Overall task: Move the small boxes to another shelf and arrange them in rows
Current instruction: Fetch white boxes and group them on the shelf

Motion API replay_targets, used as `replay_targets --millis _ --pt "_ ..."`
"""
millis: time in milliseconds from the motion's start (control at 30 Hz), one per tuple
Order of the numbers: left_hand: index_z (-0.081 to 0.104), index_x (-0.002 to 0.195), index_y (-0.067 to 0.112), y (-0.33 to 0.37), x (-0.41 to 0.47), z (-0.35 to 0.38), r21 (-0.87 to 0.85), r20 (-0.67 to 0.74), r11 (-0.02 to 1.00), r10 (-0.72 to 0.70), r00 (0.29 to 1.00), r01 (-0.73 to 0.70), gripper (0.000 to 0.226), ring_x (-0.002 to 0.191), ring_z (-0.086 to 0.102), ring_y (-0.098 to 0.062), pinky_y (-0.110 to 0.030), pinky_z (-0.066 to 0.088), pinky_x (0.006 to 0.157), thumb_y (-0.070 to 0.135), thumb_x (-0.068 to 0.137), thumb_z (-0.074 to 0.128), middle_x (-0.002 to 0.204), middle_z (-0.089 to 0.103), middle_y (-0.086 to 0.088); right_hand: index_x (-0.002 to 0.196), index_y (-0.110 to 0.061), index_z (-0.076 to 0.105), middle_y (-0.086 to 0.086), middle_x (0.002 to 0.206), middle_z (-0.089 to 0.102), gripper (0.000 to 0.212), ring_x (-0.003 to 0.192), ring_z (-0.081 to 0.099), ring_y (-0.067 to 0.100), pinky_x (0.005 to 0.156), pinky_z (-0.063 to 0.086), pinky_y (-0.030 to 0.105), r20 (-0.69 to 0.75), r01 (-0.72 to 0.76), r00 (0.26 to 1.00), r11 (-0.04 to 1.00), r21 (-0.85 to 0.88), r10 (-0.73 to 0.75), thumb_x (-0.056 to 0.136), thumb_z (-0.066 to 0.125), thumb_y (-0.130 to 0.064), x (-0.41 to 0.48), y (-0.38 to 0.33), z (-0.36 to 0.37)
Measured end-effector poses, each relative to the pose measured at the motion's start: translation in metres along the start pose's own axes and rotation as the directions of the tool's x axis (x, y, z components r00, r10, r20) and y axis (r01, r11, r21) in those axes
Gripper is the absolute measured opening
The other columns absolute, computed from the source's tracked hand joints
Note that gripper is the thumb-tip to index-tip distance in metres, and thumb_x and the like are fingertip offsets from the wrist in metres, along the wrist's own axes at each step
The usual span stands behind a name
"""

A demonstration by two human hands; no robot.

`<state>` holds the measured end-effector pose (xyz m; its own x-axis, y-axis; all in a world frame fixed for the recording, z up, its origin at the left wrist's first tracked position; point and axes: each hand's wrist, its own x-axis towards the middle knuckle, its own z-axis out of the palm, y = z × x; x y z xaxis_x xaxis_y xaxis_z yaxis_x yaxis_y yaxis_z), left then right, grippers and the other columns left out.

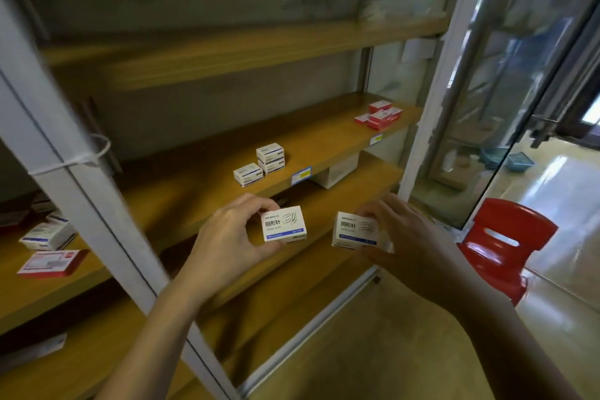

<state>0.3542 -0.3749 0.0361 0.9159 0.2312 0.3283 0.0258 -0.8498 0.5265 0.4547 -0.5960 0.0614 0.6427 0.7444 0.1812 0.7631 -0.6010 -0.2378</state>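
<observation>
My left hand (227, 234) pinches a small white box with a blue stripe (284, 224) between thumb and fingers, in front of the wooden shelf. My right hand (406, 237) grips a second white box of the same kind (352, 230) just to the right, level with the first. On the middle shelf (201, 185) behind them lies one white box (248, 174) beside a stack of two white boxes (270, 157). Several red boxes (378, 115) sit at that shelf's right end.
A white metal upright (81, 178) crosses the left side. Left of it, another shelf bay holds white boxes (47, 235) and a red box (52, 263). A larger white box (337, 170) sits on the lower shelf. A red plastic chair (501, 240) and a glass door stand at right.
</observation>
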Motion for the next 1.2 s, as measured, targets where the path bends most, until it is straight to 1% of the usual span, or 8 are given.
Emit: replay_targets --millis 167,300,400,533,667,800,1067,1200 --pt "0.053 0.11 0.028 0.001 0.033 0.013 0.033 -0.019 0.996 -0.076 0.997 0.077 0.045 0.1 0.047 0.0 -0.023 0.046 0.082 0.032 0.071 0.074 0.105 0.047 0.021 0.124 -0.032 0.035 -0.014 0.119 0.039 0.048 0.095 0.038 -0.002 0.072 0.043 0.016 0.023 0.03 0.999 1.0 0.0 -0.03 0.083 0.056 -0.043 0.028 0.035 0.0" --pt "0.052 0.113 0.028 -0.017 0.058 0.025 0.057 -0.026 0.983 -0.173 0.985 0.174 0.047 0.105 0.047 -0.004 -0.03 0.048 0.087 0.034 0.071 0.073 0.111 0.051 0.016 0.121 -0.033 0.036 -0.016 0.115 0.039 0.045 0.091 0.04 -0.001 0.066 0.038 0.013 0.046 0.082 0.996 0.997 0.005 -0.082 0.083 0.056 -0.044 0.069 0.057 0.01" --pt "0.051 0.113 0.031 -0.038 0.088 0.036 0.058 -0.052 0.96 -0.272 0.961 0.275 0.047 0.109 0.047 -0.006 -0.034 0.048 0.09 0.037 0.071 0.072 0.117 0.052 0.013 0.121 -0.032 0.037 -0.015 0.115 0.04 0.045 0.093 0.039 -0.003 0.066 0.037 0.012 0.087 0.143 0.986 0.989 0.024 -0.144 0.082 0.058 -0.043 0.122 0.074 0.017" --pt "0.051 0.113 0.032 -0.054 0.097 0.045 0.065 -0.062 0.929 -0.361 0.93 0.365 0.051 0.115 0.048 -0.014 -0.039 0.046 0.093 0.04 0.068 0.074 0.124 0.054 0.007 0.122 -0.032 0.037 -0.016 0.115 0.042 0.047 0.098 0.04 -0.004 0.065 0.039 0.01 0.109 0.206 0.971 0.977 0.061 -0.211 0.082 0.058 -0.045 0.146 0.076 0.029" --pt "0.052 0.116 0.03 -0.067 0.116 0.059 0.059 -0.146 0.871 -0.475 0.868 0.487 0.053 0.116 0.048 -0.014 -0.029 0.038 0.093 0.037 0.068 0.075 0.126 0.054 0.006 0.125 -0.032 0.037 -0.014 0.12 0.043 0.048 0.103 0.047 -0.002 0.073 0.044 0.013 0.097 0.271 0.954 0.954 0.125 -0.283 0.083 0.057 -0.045 0.189 0.086 0.05" --pt "0.053 0.117 0.028 -0.076 0.12 0.063 0.028 -0.213 0.826 -0.545 0.811 0.563 0.053 0.112 0.052 -0.015 -0.037 0.048 0.092 0.034 0.069 0.076 0.124 0.056 0.003 0.124 -0.032 0.039 -0.015 0.121 0.045 0.047 0.105 0.048 -0.001 0.078 0.045 0.016 0.144 0.322 0.926 0.928 0.185 -0.35 0.083 0.057 -0.045 0.223 0.088 0.072" --pt "0.053 0.118 0.026 -0.092 0.124 0.078 0.021 -0.342 0.764 -0.601 0.722 0.645 0.05 0.115 0.047 -0.011 -0.029 0.043 0.094 0.032 0.072 0.072 0.121 0.051 0.006 0.129 -0.032 0.036 -0.014 0.129 0.041 0.051 0.114 0.045 0.004 0.088 0.042 0.021 0.176 0.412 0.874 0.882 0.231 -0.454 0.083 0.058 -0.041 0.274 0.078 0.102" --pt "0.053 0.118 0.023 -0.093 0.128 0.085 -0.035 -0.393 0.756 -0.612 0.686 0.654 0.051 0.106 0.049 -0.006 -0.02 0.044 0.086 0.029 0.072 0.073 0.117 0.051 0.007 0.129 -0.032 0.035 -0.013 0.131 0.04 0.051 0.117 0.043 0.005 0.089 0.04 0.021 0.173 0.429 0.861 0.866 0.257 -0.478 0.084 0.059 -0.038 0.285 0.079 0.112"
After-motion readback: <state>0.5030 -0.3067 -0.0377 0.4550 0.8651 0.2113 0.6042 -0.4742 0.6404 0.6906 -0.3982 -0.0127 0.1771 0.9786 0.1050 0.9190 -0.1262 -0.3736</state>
